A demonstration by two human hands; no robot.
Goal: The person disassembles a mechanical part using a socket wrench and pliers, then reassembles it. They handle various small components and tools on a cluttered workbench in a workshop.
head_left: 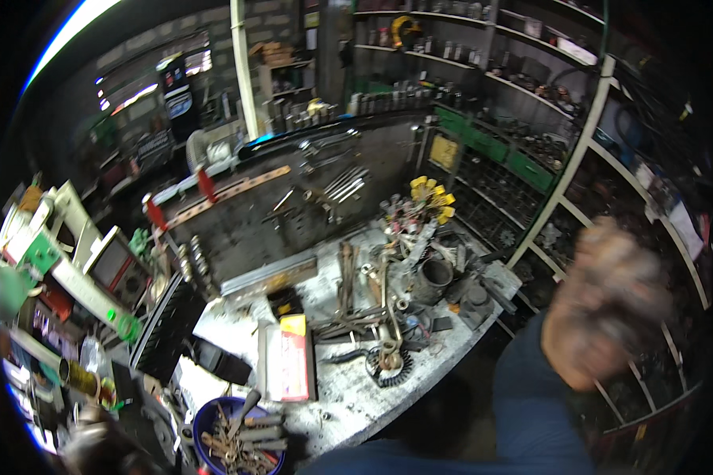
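My right hand [610,297] is raised at the right, in front of the shelving and beyond the bench's right edge. Motion smears its fingers; they look bent, but whether they hold anything does not show. A blue sleeve [531,396] covers that arm. At the lower left, my left hand [99,443] is dark and blurred, left of a purple bowl [200,419] filled with rusty hand tools. The metal workbench [356,412] carries a red and white box [295,360], several wrenches [346,273], a black toothed gear [390,368] and a dark metal cup [434,279].
A dark tool panel [253,218] with wrenches [345,186] stands behind the bench. Yellow connectors on a wire bundle [432,198] sit at its far corner. Shelves [558,194] of parts line the right side. Cluttered machine pieces [71,269] crowd the left.
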